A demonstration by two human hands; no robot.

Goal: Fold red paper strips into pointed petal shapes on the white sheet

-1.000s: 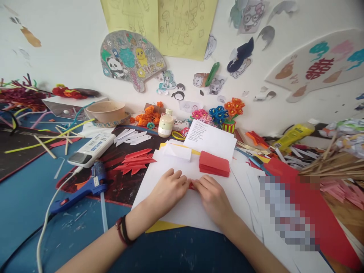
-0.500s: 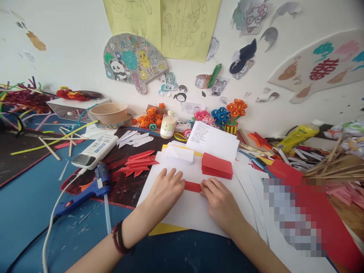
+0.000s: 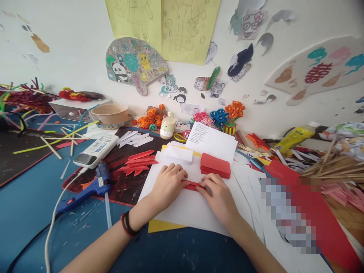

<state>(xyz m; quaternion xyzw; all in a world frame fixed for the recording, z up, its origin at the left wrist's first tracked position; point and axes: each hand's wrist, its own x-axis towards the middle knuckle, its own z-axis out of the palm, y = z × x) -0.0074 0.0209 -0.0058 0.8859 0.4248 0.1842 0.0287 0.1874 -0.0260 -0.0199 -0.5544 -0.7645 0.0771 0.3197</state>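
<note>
"Holding what?"

"A red strip [image 3: 192, 185], its left end pinched in my left hand [image 3: 169, 185], its right end in my right [image 3: 217, 193]."

"And nearby?"

"White paper [image 3: 196, 216] beneath both hands, a red stack [image 3: 215, 165] just beyond my right, folded red pieces [image 3: 138, 162] beyond my left."

A red double-happiness sign (囍) [image 3: 318, 72] is borne by the white fan shape [image 3: 303, 62] at upper right. Writing on the white sheet [image 3: 210, 142], centre, and the white device [image 3: 96, 149], left, cannot be read.
</note>
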